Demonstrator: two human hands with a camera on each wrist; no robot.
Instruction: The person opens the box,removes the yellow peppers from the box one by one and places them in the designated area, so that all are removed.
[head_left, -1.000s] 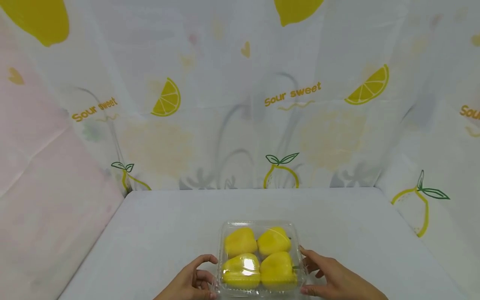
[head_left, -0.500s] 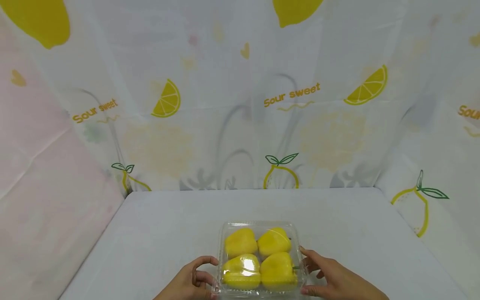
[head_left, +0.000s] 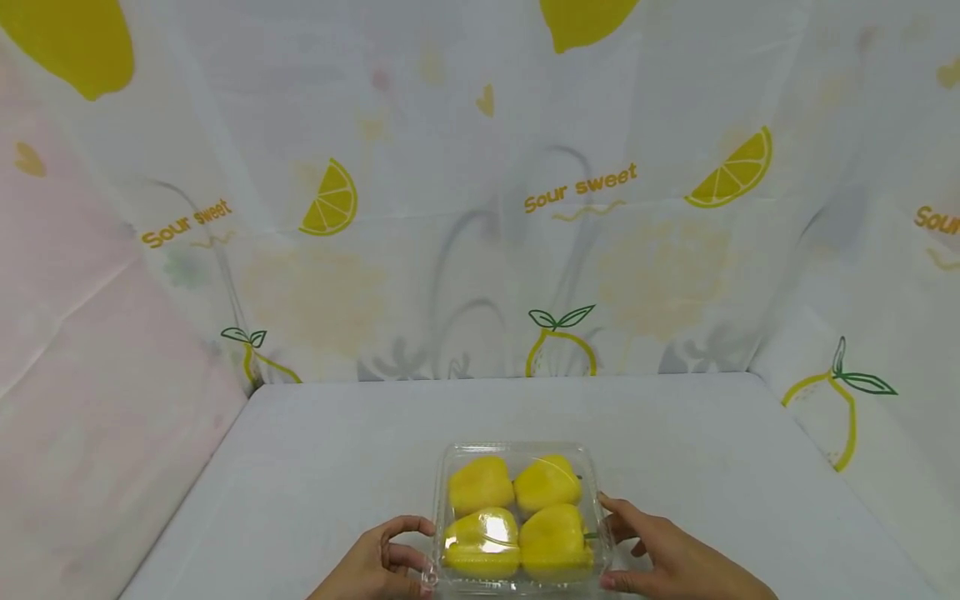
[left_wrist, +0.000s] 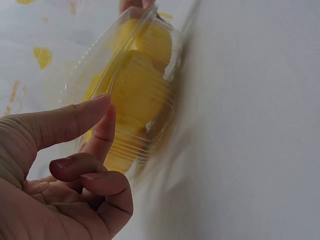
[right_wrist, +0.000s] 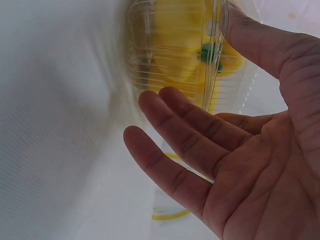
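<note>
A clear plastic clamshell box (head_left: pixel 517 585) rests on the white table, holding several yellow bell peppers (head_left: pixel 551 542) in rows. At the box's near left corner, my left hand (head_left: pixel 378 562) pinches the rim; in the left wrist view its thumb and index fingertips meet there, the other fingers curled. My right hand (head_left: pixel 660 550) is at the right side, thumb at the near corner and index finger farther up the edge. The right wrist view shows its other fingers (right_wrist: pixel 180 132) extended beside the box wall. A green stem (right_wrist: pixel 211 56) shows through the plastic.
The white tabletop (head_left: pixel 337 450) extends around the box. Behind it hangs a pale curtain (head_left: pixel 420 275) printed with lemons and lettering. A pinkish fabric side (head_left: pixel 90 375) borders the left, and another lemon-printed panel (head_left: pixel 907 467) the right.
</note>
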